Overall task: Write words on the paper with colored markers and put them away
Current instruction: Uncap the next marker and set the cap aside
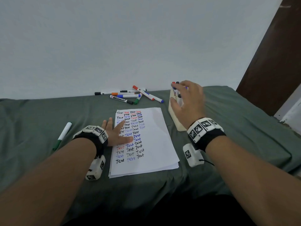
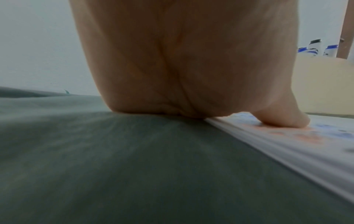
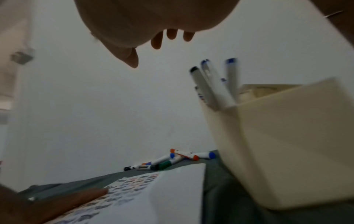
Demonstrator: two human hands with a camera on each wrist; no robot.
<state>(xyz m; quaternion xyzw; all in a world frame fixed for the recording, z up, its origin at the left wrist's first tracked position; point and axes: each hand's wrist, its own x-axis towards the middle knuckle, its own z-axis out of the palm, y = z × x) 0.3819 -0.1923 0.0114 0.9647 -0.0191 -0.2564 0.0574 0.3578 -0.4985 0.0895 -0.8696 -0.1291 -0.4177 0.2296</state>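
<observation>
A stack of white paper [image 1: 154, 144] lies on the green cloth, covered on its left with rows of "Test" in black, red and blue. My left hand [image 1: 116, 132] rests flat on the paper's left edge, fingers straight; its thumb [image 2: 283, 121] presses the sheet [image 2: 287, 145]. My right hand [image 1: 187, 101] hovers with spread fingers over the cream marker holder [image 1: 175, 118], holding nothing. Several markers [image 3: 212, 84] stand in the holder [image 3: 283, 145]. A loose pile of markers [image 1: 130, 95] lies by the wall beyond the paper. A green-capped marker [image 1: 62, 135] lies left of my left wrist.
The green cloth [image 1: 40, 115] covers the whole surface up to a pale wall [image 1: 114, 38]. A dark brown wooden frame [image 1: 273, 62] rises at the right. Bare cloth stretches on the left and to the right of the holder.
</observation>
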